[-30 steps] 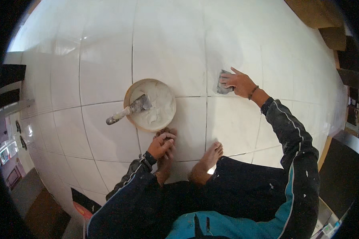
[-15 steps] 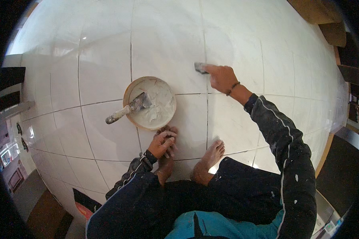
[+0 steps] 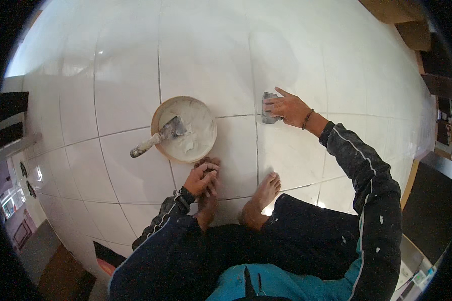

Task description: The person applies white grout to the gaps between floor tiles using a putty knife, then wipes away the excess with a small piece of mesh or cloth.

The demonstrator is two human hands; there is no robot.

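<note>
two bare hands, each at its own spot. my right hand (image 3: pixel 289 109) is closed over a flat grey pad (image 3: pixel 268 108), most of my fingers laid across its face and one finger standing away from the rest. the pad looks flat against the tiled floor (image 3: pixel 296 150), out in front of my right foot (image 3: pixel 262 197) and just beside a crossing of the grout lines. i cannot tell what the pad is made of.

my left hand (image 3: pixel 200 183) rests over the toes of my left foot (image 3: pixel 207 204), its fingers loosely bent; i cannot tell how far the grip stands open or whether anything sits under the palm.

just beyond those toes is a round tub (image 3: pixel 155 116) with white paste (image 3: pixel 198 133) in it. a putty knife (image 3: pixel 155 140) leans across the tub's left rim, its metal blade in the paste and its smeared handle poking out to the left. the tub and the pad are well apart, bare tile between them.

a dark band (image 3: pixel 308 119) circles my right wrist. my right sleeve (image 3: pixel 369 185) is dark with a light stripe and a few white spots, and my dark trousers (image 3: pixel 311 226) cover both my bent legs.
</note>
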